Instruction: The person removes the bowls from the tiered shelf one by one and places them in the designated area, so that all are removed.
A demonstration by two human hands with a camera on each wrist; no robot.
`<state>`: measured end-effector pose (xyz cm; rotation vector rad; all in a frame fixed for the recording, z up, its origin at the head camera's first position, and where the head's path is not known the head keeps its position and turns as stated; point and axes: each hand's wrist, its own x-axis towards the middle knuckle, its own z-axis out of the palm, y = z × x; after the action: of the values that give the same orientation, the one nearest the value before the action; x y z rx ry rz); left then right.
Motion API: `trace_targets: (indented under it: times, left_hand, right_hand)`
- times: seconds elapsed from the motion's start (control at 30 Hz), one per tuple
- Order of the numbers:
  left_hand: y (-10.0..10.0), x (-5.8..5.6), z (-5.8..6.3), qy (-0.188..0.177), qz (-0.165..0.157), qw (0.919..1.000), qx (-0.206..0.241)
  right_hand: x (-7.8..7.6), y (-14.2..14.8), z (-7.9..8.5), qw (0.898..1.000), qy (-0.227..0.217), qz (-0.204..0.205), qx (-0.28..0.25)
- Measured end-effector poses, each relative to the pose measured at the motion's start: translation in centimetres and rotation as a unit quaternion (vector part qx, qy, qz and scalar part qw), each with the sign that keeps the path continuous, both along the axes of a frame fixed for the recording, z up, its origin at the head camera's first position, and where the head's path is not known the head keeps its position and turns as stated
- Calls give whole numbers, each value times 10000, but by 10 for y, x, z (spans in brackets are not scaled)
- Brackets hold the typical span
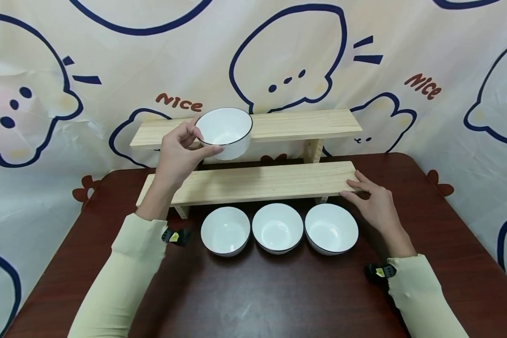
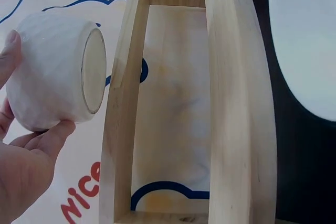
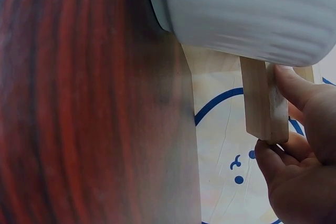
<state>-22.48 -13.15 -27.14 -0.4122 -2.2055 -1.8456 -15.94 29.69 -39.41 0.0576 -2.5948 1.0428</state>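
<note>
A white bowl (image 1: pixel 224 127) with a dark rim is held up by my left hand (image 1: pixel 179 148), thumb and fingers pinching its side, in front of the upper board of a two-tier wooden shelf (image 1: pixel 253 183). In the left wrist view that bowl (image 2: pixel 50 72) appears sideways beside the shelf frame. My right hand (image 1: pixel 373 202) grips the right end of the lower board; the right wrist view shows thumb and fingers on either side of the board's end (image 3: pixel 266 103). Three similar bowls, left (image 1: pixel 226 231), middle (image 1: pixel 278 227) and right (image 1: pixel 331 228), stand in a row before the shelf.
The shelf stands on a dark brown table (image 1: pixel 253 295) with a glossy wood-grain top. Behind it hangs a pale cloth (image 1: pixel 295 51) printed with blue cartoon outlines and red lettering. The three bowls sit close together near the lower board's front edge.
</note>
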Motion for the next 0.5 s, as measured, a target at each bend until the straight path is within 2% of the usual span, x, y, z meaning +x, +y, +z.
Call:
trace_targets:
  times: [0.5]
  left_hand:
    - [-22, 23, -5, -77, 203, 9996, -188]
  right_hand:
    - [-1, 1, 0, 10000, 17, 44, -43]
